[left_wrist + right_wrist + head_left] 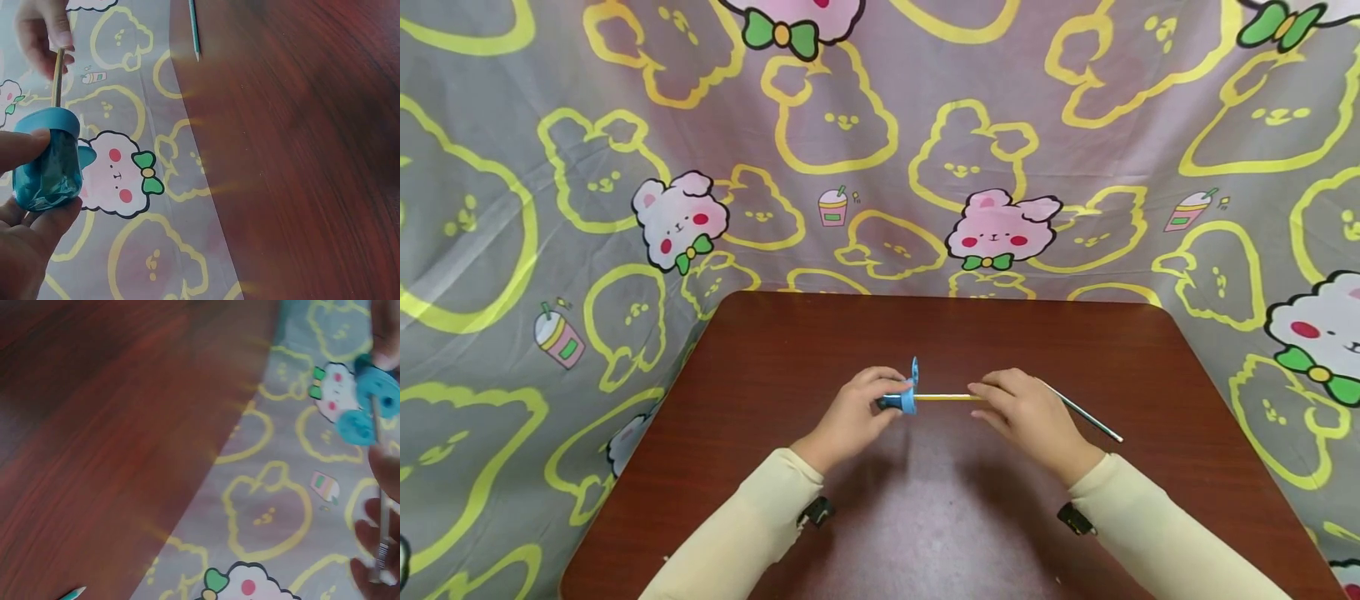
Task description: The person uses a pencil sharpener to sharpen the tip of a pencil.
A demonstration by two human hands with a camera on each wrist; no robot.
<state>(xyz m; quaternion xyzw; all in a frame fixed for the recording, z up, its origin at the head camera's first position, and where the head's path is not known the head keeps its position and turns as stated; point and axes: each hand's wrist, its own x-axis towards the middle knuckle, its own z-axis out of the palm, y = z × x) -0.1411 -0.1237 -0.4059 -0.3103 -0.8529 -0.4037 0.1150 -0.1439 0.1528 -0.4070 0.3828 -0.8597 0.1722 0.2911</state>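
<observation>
My left hand (pixel 850 414) grips a blue pencil sharpener (pixel 907 402) with a see-through shavings container, held on its side above the table. Its round cap (pixel 356 427) hangs flipped open beside the hole face. From the right, a yellow pencil (pixel 943 397) reaches into the sharpener (pixel 47 169); the tip is hidden inside. My right hand (pixel 1028 412) pinches this pencil between thumb and fingers, some way back from the sharpener. The pencil's metal-banded end (pixel 380 559) shows past the fingers in the right wrist view.
A second, green pencil (pixel 1086 412) lies on the brown table (pixel 820 333), partly behind the right hand. A patterned cloth (pixel 880 158) hangs around the table's back and sides. Dark wrist cameras (pixel 1077 518) sit on both sleeves.
</observation>
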